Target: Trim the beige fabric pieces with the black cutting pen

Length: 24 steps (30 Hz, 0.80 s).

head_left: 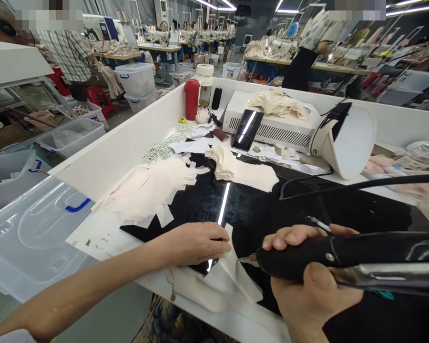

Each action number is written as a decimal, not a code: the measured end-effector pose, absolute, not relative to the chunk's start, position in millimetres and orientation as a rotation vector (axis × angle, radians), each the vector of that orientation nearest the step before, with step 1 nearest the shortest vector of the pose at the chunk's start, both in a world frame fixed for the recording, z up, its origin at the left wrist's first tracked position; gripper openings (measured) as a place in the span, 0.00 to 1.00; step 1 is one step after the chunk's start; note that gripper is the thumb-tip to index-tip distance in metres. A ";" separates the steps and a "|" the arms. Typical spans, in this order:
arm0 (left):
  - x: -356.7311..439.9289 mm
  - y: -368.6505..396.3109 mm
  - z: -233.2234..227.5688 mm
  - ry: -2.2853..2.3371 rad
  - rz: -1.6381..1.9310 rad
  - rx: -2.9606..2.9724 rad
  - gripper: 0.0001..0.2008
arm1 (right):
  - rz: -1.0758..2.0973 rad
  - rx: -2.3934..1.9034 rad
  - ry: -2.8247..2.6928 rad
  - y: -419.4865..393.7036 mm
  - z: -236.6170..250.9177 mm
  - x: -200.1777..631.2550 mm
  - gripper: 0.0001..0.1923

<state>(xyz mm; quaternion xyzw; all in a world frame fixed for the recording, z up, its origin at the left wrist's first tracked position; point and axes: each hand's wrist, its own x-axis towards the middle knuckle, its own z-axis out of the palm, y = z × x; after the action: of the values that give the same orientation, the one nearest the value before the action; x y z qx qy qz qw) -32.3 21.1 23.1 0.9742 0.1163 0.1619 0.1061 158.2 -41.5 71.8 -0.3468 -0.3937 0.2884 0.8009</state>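
My left hand reaches in from the left, its fingers closed on the upper end of a cream fabric piece at the table's front edge. My right hand is wrapped round a thick black handheld tool with a narrow pointed tip. That tip is at the right edge of the fabric piece, close to my left fingertips; whether it touches cannot be made out. A slim metal thing sticks up by my right fingers. Under the fabric lies a glossy black sheet.
Cream fabric pieces are spread at left, with a stack behind my hands. Farther back are a phone, a vented white box, a red bottle and a lamp. A black cable crosses at right.
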 end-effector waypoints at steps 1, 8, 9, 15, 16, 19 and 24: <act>-32.4 20.6 21.9 0.348 0.492 2.863 0.10 | 0.620 -0.748 -0.844 -41.7 72.1 158.3 0.26; -32.4 19.5 16.4 0.336 0.550 2.837 0.10 | 0.646 -0.773 -0.811 -41.9 75.5 160.3 0.26; -32.6 19.2 16.4 0.343 0.555 2.836 0.10 | 0.644 -0.774 -0.808 -41.3 76.2 160.8 0.26; -32.6 17.1 14.6 0.365 0.615 2.809 0.08 | 0.628 -0.766 -0.813 -32.3 76.6 160.4 0.27; -32.3 16.9 14.1 0.370 0.620 2.805 0.08 | 0.628 -0.767 -0.818 -30.6 75.8 159.5 0.27; -31.5 16.8 13.1 0.379 0.617 2.790 0.07 | 0.613 -0.773 -0.835 -27.6 73.6 156.5 0.25; -30.9 16.1 12.2 0.391 0.635 2.773 0.08 | 0.603 -0.800 -0.832 -26.5 76.1 155.2 0.23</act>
<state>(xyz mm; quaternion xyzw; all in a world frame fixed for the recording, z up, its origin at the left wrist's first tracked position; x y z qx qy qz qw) -30.9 16.1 12.2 0.9570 0.1348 0.2190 0.1346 155.2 -26.5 76.1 -0.3724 -0.3871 0.2808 0.7954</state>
